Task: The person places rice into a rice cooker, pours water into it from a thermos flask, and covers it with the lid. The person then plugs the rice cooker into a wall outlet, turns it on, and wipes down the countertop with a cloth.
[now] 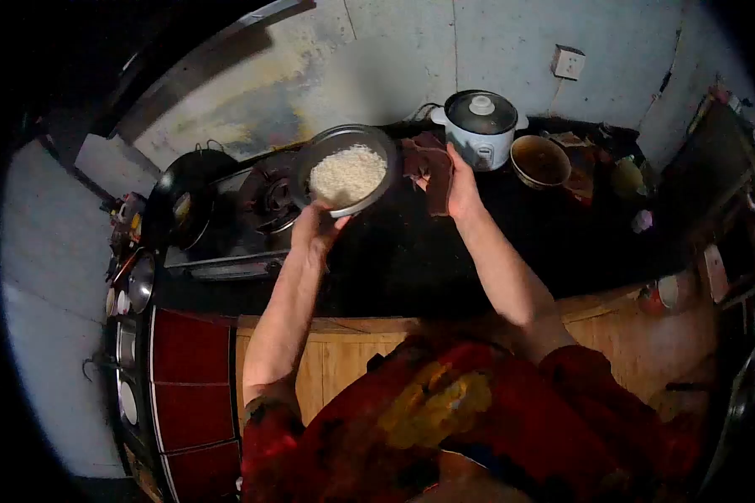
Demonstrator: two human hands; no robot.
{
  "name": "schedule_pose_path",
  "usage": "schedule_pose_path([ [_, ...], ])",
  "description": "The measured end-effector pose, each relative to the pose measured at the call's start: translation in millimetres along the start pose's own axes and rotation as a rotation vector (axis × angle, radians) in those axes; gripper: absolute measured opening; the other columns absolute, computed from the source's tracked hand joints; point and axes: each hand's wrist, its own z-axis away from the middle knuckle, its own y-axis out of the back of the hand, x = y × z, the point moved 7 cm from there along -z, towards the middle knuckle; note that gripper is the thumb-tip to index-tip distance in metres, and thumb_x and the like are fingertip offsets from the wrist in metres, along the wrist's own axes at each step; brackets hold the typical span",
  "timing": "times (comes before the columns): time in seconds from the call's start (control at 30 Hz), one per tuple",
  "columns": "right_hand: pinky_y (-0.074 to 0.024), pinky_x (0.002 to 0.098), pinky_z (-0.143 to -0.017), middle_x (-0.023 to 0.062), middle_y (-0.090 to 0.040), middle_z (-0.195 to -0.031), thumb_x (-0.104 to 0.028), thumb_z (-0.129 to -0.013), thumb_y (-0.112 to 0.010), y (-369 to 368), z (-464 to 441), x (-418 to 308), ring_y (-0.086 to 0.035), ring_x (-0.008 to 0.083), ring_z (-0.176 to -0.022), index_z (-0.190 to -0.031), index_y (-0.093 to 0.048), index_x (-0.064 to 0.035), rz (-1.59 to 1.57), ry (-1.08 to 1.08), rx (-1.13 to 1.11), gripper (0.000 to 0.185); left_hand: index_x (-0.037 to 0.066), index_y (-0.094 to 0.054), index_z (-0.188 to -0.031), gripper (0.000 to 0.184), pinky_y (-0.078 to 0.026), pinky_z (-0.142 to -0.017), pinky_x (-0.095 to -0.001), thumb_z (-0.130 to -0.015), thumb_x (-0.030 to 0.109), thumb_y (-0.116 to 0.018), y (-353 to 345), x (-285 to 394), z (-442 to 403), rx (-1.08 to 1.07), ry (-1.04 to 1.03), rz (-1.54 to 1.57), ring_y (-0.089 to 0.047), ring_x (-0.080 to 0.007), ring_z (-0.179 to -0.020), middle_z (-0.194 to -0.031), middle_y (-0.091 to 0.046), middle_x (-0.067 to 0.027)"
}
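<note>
My left hand point(315, 228) grips the near rim of a round metal pot point(308, 154) and holds it tilted above the counter. White rice grains point(349, 176) lie inside it. A dark brown cloth point(439, 180) is in my right hand point(463, 191), to the right of the pot, and its lower end hangs down. Just behind my right hand stands a white rice cooker point(478, 151) with its glass lid point(481, 113) on. Beside the cooker is a bowl point(541, 161) with something brown in it.
A gas burner point(270, 199) is left of the pot, and a dark wok point(184, 201) sits further left. The black counter point(377, 268) runs along the wall, with a socket point(569, 63) above. Red cabinet doors point(193, 348) are at lower left.
</note>
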Motion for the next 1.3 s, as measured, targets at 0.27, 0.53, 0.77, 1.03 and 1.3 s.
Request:
schedule_pose_path([
  [0.27,-0.0478,0.0365,-0.059,0.0068,-0.06,-0.079,-0.053,-0.088,-0.04,21.8,-64.4,35.5,-0.058,0.0211,-0.072,-0.095,-0.057,-0.0118,0.109,-0.119,-0.222,0.044,-0.006,-0.037,-0.121,0.051,-0.051,-0.086,-0.0455,-0.071,-0.001,-0.046,29.5,3.6,-11.3,0.055,0.176,0.13,-0.048,-0.0427,-0.105,-0.121,-0.042,-0.0221],
  [0.53,-0.0472,0.0382,-0.084,0.0175,-0.051,-0.119,-0.038,-0.084,-0.058,91.7,-37.0,-26.9,-0.056,0.0275,-0.105,-0.121,-0.045,-0.0015,0.796,-0.116,-0.001,0.054,-0.008,-0.043,-0.116,0.051,-0.047,-0.092,-0.0395,-0.067,-0.002,-0.05,31.1,19.7,8.3,-0.059,0.177,-0.028,-0.05,-0.0363,-0.107,-0.118,-0.049,-0.0201],
  [0.77,-0.0517,0.0438,-0.08,0.0264,-0.047,-0.117,-0.03,-0.086,-0.057,204.2,22.4,-178.1,-0.058,0.0356,-0.098,-0.126,-0.033,-0.0009,0.13,0.326,0.89,0.055,-0.009,-0.043,-0.115,0.05,-0.045,-0.093,-0.041,-0.067,0.001,-0.048,47.5,33.1,11.9,0.05,0.29,-0.078,-0.05,-0.0324,-0.108,-0.116,-0.051,-0.0195],
  [1.03,-0.0553,0.0496,-0.071,0.0229,-0.057,-0.101,0.0,-0.082,-0.038,204.9,26.4,-203.3,-0.062,0.0359,-0.086,-0.113,-0.041,0.0018,0.067,0.311,0.864,0.031,-0.005,-0.052,-0.104,0.028,-0.048,-0.083,-0.0317,-0.078,0.005,-0.052,-27.6,37.2,68.8,0.079,0.23,-0.114,-0.056,-0.0252,-0.098,-0.108,-0.057,-0.0136],
  [1.3,-0.0528,0.0529,-0.076,0.0311,-0.052,-0.104,-0.008,-0.086,-0.034,139.9,162.8,-230.1,-0.06,0.0435,-0.085,-0.113,-0.032,0.0067,0.125,0.334,0.832,0.03,-0.006,-0.044,-0.118,0.049,-0.044,-0.091,-0.0382,-0.071,0.002,-0.05,-32.7,32.8,79.7,0.051,0.197,-0.12,-0.052,-0.0339,-0.104,-0.119,-0.051,-0.0192],
])
